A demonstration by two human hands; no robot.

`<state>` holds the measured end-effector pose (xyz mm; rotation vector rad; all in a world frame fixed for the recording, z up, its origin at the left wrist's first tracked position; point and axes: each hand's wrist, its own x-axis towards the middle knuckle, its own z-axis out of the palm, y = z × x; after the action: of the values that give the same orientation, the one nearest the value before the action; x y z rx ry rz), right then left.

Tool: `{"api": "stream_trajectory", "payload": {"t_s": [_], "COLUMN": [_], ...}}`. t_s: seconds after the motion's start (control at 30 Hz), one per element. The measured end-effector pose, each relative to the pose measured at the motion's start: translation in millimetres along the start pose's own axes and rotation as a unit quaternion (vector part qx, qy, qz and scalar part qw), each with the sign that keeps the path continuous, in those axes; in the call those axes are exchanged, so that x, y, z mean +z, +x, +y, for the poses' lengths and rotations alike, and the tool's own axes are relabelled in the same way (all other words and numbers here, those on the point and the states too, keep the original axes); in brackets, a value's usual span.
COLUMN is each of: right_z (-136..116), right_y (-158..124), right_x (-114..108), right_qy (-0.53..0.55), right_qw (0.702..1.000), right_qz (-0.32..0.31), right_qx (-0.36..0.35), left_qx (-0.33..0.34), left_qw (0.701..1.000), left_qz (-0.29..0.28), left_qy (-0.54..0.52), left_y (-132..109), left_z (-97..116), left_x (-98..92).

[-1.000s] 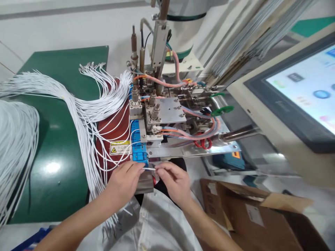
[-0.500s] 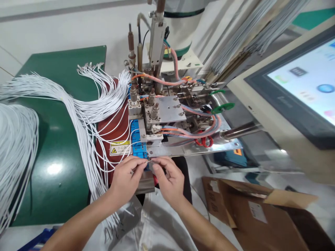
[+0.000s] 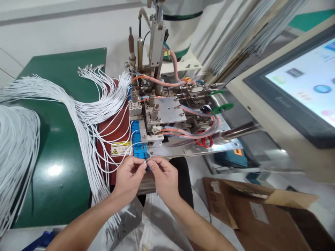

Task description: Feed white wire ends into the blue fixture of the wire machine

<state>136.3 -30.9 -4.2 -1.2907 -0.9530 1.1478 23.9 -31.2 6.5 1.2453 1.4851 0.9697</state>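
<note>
My left hand (image 3: 130, 177) pinches a thin white cable (image 3: 145, 161) near its end, thumb against forefinger. My right hand (image 3: 164, 176) is closed at the same spot, its thumb and forefinger on the cable's tip. Both sets of fingertips meet just in front of the blue fixture blocks (image 3: 139, 148) along the machine's edge. The fingers mostly hide the cable tip, and its details are too small to tell. Several white cables run from the bundle (image 3: 78, 118) into the blue blocks.
A machine with a metal plate (image 3: 169, 108) and a solder-like wire spool (image 3: 219, 101) stands ahead. Left lies a green table (image 3: 60, 198) with another cable bundle (image 3: 18, 150). A touch screen (image 3: 306, 83) juts in at right, above a cardboard box (image 3: 264, 216).
My right hand has moved left, so its fingertips now meet those of my left hand at the cable's end. A vertical cylinder's rod atop the machine looks slightly changed.
</note>
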Motion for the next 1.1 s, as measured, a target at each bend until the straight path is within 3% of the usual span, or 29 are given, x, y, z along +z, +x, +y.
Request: {"api": "stream_trajectory", "payload": {"t_s": [0.1,0.27,0.47,0.6,0.73,0.87,0.97,1.03,1.1], "right_z": [-0.1,-2.0,-8.9,-4.0,-1.6,-10.0,-16.1,-16.6,-13.8], "right_y": [-0.3,5.1,12.9,9.7,7.1,16.4,26.1,28.7,26.5], "right_x": [2.4,-4.3,-11.5,-6.7,-4.2,-14.9,-24.1,-25.3,-21.3], "right_qy": [-0.054,-0.186,-0.192,-0.138,-0.168,-0.221,-0.272,-0.282,-0.254], "right_qw": [0.996,0.958,0.961,0.981,0.968,0.940,0.905,0.888,0.905], "right_qz": [0.012,-0.016,-0.077,-0.058,-0.031,-0.111,-0.214,-0.265,-0.248], "right_qx": [-0.064,-0.217,-0.182,-0.125,-0.184,-0.236,-0.246,-0.249,-0.233], "left_qx": [-0.003,-0.007,0.014,-0.025,0.013,0.120,0.185,0.185,0.128], "left_qw": [1.000,1.000,1.000,0.999,1.000,0.983,0.952,0.940,0.959], "left_qz": [0.011,0.000,0.011,-0.005,0.007,0.004,-0.066,-0.122,-0.135], "left_qy": [-0.010,-0.002,0.001,-0.034,0.004,0.139,0.235,0.259,0.214], "left_y": [-1.3,-1.3,1.6,1.1,0.2,1.3,3.6,5.6,7.6], "left_z": [-2.9,-5.2,-6.8,-4.2,-3.5,-0.4,2.8,4.0,4.7], "left_x": [0.9,-0.5,-2.9,-1.0,-0.5,-9.8,-20.2,-24.6,-24.9]}}
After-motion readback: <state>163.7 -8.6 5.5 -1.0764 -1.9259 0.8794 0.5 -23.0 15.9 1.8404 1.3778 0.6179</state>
